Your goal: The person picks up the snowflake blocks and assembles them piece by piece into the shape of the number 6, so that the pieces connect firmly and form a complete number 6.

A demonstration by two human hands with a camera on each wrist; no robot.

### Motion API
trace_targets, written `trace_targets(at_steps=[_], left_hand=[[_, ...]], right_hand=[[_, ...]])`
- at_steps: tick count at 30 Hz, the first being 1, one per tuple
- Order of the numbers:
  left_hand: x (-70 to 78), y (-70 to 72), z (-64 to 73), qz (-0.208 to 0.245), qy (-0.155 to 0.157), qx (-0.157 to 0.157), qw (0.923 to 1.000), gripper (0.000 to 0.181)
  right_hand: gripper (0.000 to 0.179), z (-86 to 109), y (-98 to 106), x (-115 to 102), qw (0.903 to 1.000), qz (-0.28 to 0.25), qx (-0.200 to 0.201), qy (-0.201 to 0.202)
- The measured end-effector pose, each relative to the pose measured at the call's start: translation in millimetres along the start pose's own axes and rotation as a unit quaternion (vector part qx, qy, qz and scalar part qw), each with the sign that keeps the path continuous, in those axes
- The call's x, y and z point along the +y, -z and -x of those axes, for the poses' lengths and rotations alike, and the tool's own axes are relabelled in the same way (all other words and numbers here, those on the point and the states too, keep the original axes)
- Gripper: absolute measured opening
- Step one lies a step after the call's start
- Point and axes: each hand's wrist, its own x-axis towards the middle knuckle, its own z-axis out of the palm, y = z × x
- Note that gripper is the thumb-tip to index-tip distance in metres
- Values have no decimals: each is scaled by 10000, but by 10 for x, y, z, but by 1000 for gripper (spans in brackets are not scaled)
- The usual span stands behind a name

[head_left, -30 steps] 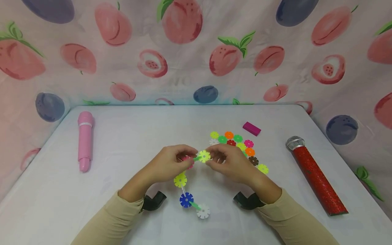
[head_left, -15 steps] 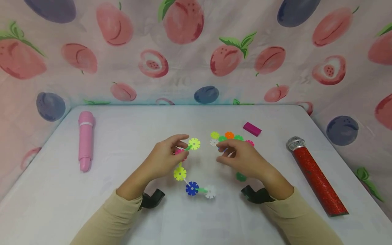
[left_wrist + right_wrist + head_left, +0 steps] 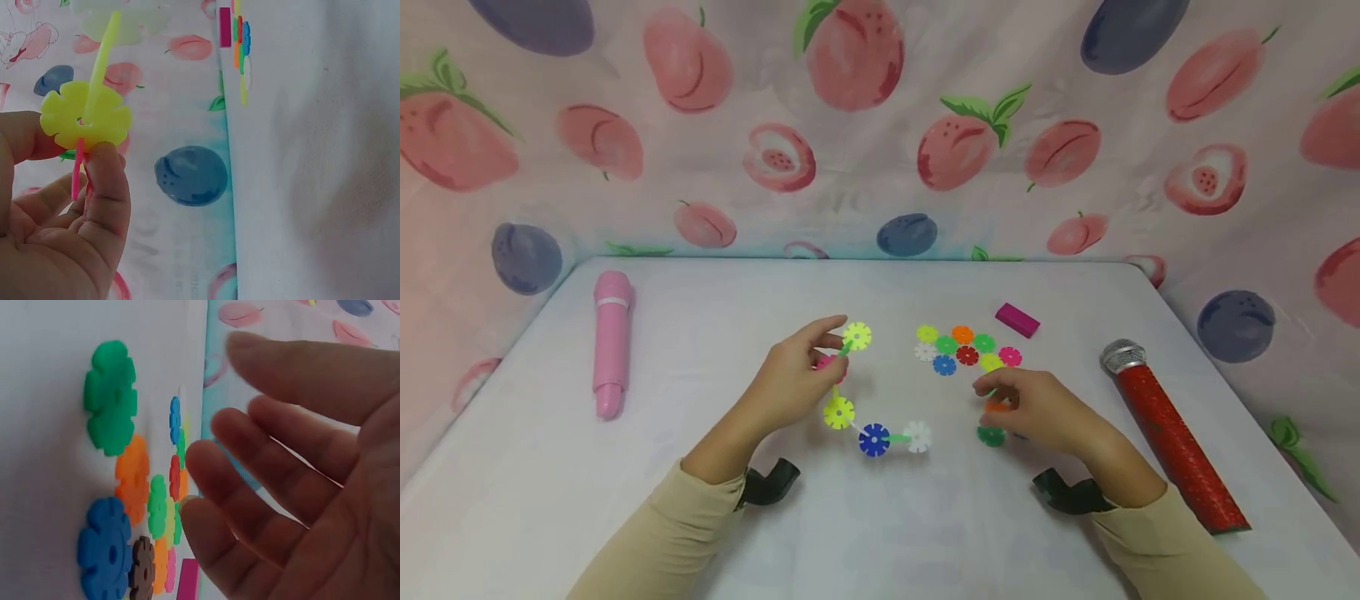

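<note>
Pinched between my left hand's (image 3: 790,379) thumb and fingers is a chain of slotted plastic flower discs. A yellow-green disc (image 3: 857,337) tops it; a pink disc (image 3: 829,367) sits partly hidden at the fingers. Below follow a yellow disc (image 3: 838,413), a blue disc (image 3: 874,440) and a white disc (image 3: 918,437), joined by edge-on discs. In the left wrist view the yellow disc (image 3: 62,119) shows near the fingertips. My right hand (image 3: 1045,412), fingers loosely bent and holding nothing, hovers over loose discs, near a dark green disc (image 3: 111,399) and an orange disc (image 3: 132,481).
Several loose discs, among them a red one (image 3: 967,356), lie right of centre. A magenta block (image 3: 1017,320) lies behind them. At the left is a pink microphone (image 3: 612,346), at the right a red glittery microphone (image 3: 1180,442). A fruit-print cloth (image 3: 850,192) hangs behind.
My right hand has let go of the chain's yellow-green end and moved right over the loose discs. My left hand has moved slightly up and left, with the chain swinging out rightward.
</note>
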Motion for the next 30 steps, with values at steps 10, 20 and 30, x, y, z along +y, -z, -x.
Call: trace_targets(at_steps=[10,20,30], left_hand=[[-8,17,8,25,72,-37,10000,53],[-1,9,4,12,135,-142,9998,53],[-12,-24,6,9,49,-175,9998,54]], right_hand=[[43,-28,-96,21,9960,734,-468,-214],[37,-38,-143,49,9965,805,-237,23],[35,-56,-172,69,9968,785,-87,123]])
